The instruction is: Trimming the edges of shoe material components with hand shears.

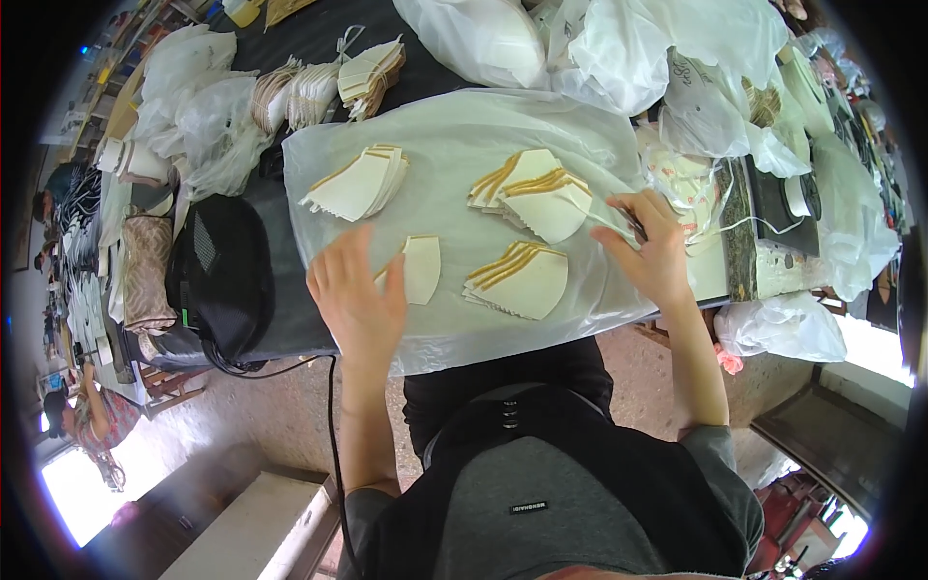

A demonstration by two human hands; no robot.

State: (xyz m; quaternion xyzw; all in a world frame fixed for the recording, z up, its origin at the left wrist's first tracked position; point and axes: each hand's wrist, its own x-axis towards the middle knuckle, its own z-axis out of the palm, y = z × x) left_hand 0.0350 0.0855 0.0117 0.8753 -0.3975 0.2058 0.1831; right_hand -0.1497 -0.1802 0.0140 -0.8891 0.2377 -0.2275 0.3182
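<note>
White fabric-like pieces with tan edges lie in stacks on a translucent plastic sheet [454, 126]. My left hand [362, 290] is over the sheet with fingers and thumb apart, its thumb beside the near-left stack [422, 271] and partly covering it. In my right hand [655, 249] is a small dark tool [635, 228], mostly hidden by the fingers, so its kind is unclear. A thin white strip reaches from that hand toward the far-right stack [551, 203]. Another stack [362, 184] lies far left, and a fanned stack [522, 280] sits nearest me on the right.
Bundles of tied pieces [314, 92] stand beyond the sheet. Stuffed white plastic bags [619, 48] line the far side. A black mesh-sided bag [222, 275] rests at left, with a black cable [333, 416] hanging past my left arm. Another person [92, 416] is far left.
</note>
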